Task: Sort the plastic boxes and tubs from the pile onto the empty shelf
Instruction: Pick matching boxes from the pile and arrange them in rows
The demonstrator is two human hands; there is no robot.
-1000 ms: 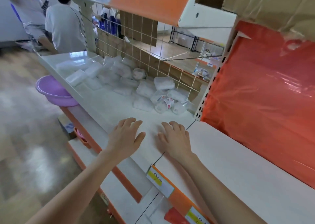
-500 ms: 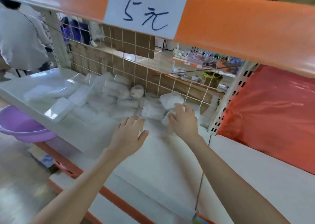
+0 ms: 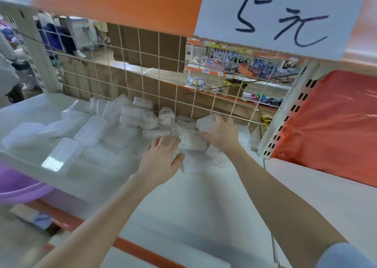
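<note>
Purple basin (image 3: 18, 188) at far left; pile of clear plastic boxes and tubs (image 3: 110, 124) on the white shelf (image 3: 183, 206), against the wire grid (image 3: 142, 73); left hand (image 3: 161, 157), fingers straight, thumb spread, at the pile's near edge; right hand (image 3: 221, 134), fingers curled round one clear box (image 3: 206, 122); empty shelf (image 3: 326, 202) at right.
</note>
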